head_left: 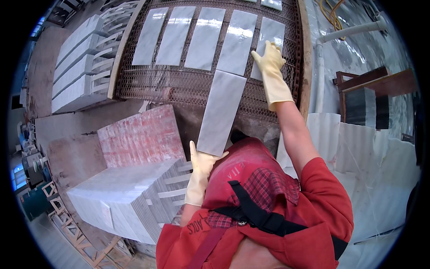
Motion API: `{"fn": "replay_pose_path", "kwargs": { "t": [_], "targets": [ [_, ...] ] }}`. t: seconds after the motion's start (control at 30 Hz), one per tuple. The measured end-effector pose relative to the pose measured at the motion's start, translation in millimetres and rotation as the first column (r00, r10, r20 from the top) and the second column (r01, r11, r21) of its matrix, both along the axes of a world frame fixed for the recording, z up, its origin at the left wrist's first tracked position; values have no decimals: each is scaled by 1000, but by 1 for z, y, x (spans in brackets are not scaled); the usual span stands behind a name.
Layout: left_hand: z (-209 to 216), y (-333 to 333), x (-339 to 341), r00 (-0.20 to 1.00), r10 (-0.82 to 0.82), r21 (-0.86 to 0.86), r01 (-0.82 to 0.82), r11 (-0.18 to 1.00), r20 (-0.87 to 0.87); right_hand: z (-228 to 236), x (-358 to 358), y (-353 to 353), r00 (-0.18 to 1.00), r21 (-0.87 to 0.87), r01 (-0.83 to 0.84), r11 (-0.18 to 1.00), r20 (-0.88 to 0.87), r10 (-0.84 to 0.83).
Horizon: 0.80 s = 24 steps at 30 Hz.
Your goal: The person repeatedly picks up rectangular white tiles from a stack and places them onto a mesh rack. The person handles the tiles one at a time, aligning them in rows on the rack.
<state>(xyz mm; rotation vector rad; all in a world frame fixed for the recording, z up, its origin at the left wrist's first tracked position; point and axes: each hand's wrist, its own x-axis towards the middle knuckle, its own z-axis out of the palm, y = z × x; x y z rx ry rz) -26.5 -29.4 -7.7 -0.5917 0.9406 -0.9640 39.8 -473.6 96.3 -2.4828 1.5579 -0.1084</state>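
Note:
Both my hands wear cream rubber gloves. At the near end of a pale grey marble tile (pixel 222 112), my left hand (pixel 202 163) grips the edge, its thumb up along the side. The far end of that tile meets or overlaps another marble tile (pixel 238 40) lying on the wire mesh conveyor (pixel 188 85). My right hand (pixel 271 58) rests with fingers spread on the rightmost tile (pixel 271 31). Three more glossy tiles, including one tile (pixel 205 38) in the middle, lie in a row to the left.
A stack of marble tiles (pixel 121 188) separated by strips stands at lower left, before a red-stained slab (pixel 139 136). More stacked tiles (pixel 80 67) sit beyond the conveyor's left rail (pixel 127 49). A white pipe (pixel 320 76) and corrugated sheets (pixel 358 148) are at right.

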Motion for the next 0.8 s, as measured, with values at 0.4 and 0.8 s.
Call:
{"fn": "replay_pose_path", "kwargs": {
  "t": [0.4, 0.8],
  "targets": [
    [45, -6, 9, 701, -522, 583, 186, 791, 486, 15, -156, 182, 911, 652, -152, 743, 383, -150],
    [29, 8, 4, 589, -441, 441, 154, 884, 677, -1, -130, 241, 894, 942, -327, 78, 335, -299]
  ]
}}
